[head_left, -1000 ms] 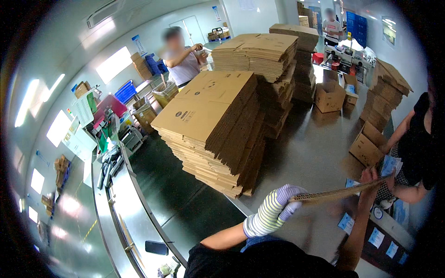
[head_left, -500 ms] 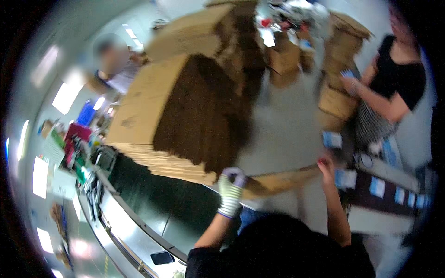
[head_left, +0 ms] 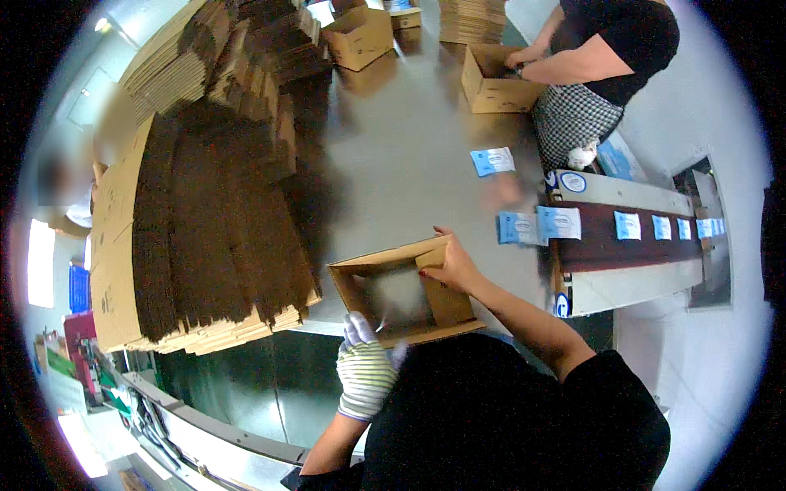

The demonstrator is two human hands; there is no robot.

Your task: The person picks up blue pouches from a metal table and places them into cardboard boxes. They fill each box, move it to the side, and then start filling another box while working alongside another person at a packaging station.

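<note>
A brown cardboard box (head_left: 452,304) is spread into a four-sided frame in front of me, and the grey tabletop shows through its middle. My left hand (head_left: 364,372), in a white glove with yellow-green stripes, grips its near left corner, fingers over the edge. My bare right hand (head_left: 453,266) is closed on the far right part, thumb on the inner side and fingers outside. Left of the box stands a big stack of flattened cartons (head_left: 217,237).
Blue-and-white packets (head_left: 559,222) lie at the table's right and along a dark conveyor belt (head_left: 606,254). A co-worker (head_left: 610,49) reaches into another open box (head_left: 499,94) at the far right. Another carton (head_left: 360,39) stands at the back. A metal rail (head_left: 221,425) runs at lower left.
The flat carton between my hands has been opened into a box shape. My right hand has moved left, nearer my left hand. The view has turned rightward.
</note>
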